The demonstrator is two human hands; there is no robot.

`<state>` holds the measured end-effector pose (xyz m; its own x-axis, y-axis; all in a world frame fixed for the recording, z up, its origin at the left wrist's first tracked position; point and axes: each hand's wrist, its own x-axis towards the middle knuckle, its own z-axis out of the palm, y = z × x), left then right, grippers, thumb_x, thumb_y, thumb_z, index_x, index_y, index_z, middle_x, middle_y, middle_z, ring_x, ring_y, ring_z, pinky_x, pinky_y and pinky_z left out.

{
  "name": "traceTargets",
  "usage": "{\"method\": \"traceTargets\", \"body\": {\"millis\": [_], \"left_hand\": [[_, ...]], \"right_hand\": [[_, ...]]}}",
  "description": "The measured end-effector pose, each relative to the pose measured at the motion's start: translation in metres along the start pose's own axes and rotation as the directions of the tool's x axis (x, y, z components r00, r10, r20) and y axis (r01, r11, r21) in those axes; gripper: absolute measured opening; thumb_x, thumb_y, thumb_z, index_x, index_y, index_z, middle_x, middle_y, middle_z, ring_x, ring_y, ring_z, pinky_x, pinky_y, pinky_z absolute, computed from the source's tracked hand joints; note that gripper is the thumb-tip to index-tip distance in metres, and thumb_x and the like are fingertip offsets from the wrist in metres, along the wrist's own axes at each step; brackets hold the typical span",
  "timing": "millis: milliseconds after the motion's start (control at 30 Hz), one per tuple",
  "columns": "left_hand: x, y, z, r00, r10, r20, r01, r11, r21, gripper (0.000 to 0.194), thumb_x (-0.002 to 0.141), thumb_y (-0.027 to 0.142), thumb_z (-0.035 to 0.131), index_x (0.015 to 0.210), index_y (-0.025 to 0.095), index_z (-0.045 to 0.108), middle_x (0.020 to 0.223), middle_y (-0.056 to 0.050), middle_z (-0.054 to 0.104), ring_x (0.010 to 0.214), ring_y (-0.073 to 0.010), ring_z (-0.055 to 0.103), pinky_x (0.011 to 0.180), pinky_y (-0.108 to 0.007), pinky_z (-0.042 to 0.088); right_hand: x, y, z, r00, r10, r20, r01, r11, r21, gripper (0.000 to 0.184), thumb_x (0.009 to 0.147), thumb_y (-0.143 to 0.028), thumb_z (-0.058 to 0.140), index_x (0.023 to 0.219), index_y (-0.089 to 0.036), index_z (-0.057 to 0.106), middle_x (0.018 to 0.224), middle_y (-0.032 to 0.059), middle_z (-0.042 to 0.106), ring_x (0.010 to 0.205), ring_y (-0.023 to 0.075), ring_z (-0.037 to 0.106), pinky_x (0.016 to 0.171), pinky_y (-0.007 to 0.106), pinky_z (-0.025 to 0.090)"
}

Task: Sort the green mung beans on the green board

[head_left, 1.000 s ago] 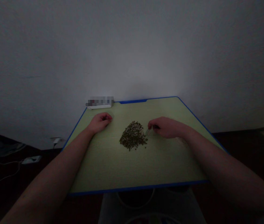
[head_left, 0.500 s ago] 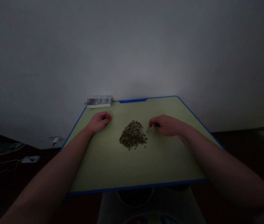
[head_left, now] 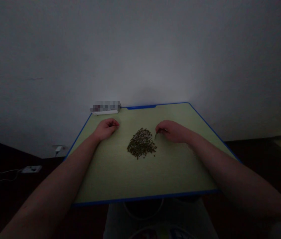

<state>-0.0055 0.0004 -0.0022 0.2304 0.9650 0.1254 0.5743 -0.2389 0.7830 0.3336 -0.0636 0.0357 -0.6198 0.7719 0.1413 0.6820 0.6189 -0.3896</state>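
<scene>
A heap of small brown, greenish and pale bits (head_left: 141, 144), like seeds or dried husks, lies in the middle of the table. My right hand (head_left: 171, 131) is just right of the heap, closed on a thin metal tool that looks like tweezers (head_left: 155, 135). Its tips point down at the heap's right edge; whether they grip a bit is too small to tell. On the left, my left hand (head_left: 107, 128) rests on the tabletop, apart from the heap. Its fingers are curled with the thumb against them, and anything inside is hidden.
The pale yellow-green table (head_left: 145, 179) has a blue rim and stands against a grey wall. A white box (head_left: 105, 111) sits at its back left corner. On the floor at left lies a power strip (head_left: 31, 169). Below the front edge shows a round container's rim (head_left: 144, 217).
My right hand has moved slightly left and away from me, bringing the tweezers to the heap's edge. The tweezers' prongs, apart before, now look closer together. My left hand stays put.
</scene>
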Motion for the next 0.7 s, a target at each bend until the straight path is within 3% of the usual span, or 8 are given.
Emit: {"method": "traceTargets", "body": {"millis": [433, 700], "left_hand": [[0.000, 0.002, 0.000, 1.000, -0.007, 0.007, 0.008, 0.999, -0.034, 0.019, 0.061, 0.030, 0.061, 0.073, 0.016, 0.061, 0.060, 0.002, 0.056, 0.052, -0.0096, 0.045, 0.050, -0.022, 0.035], [0.000, 0.000, 0.000, 1.000, -0.025, -0.008, 0.025, 0.999, -0.028, 0.020, 0.061, 0.031, 0.062, 0.074, 0.016, 0.062, 0.060, 0.002, 0.055, 0.052, -0.0097, 0.045, 0.050, -0.022, 0.035]], "right_hand": [[0.019, 0.005, 0.009, 0.982, -0.158, 0.099, 0.150, 0.985, 0.082, 0.027, 0.077, -0.002, 0.046, 0.088, -0.014, 0.067, 0.089, 0.0086, 0.067, 0.087, 0.0184, 0.058, 0.083, 0.031, 0.043], [0.023, 0.000, 0.009, 0.958, -0.186, 0.220, 0.168, 0.981, 0.098, 0.026, 0.072, -0.002, 0.047, 0.080, -0.017, 0.068, 0.084, 0.0046, 0.066, 0.084, 0.0174, 0.057, 0.083, 0.030, 0.041]]}}
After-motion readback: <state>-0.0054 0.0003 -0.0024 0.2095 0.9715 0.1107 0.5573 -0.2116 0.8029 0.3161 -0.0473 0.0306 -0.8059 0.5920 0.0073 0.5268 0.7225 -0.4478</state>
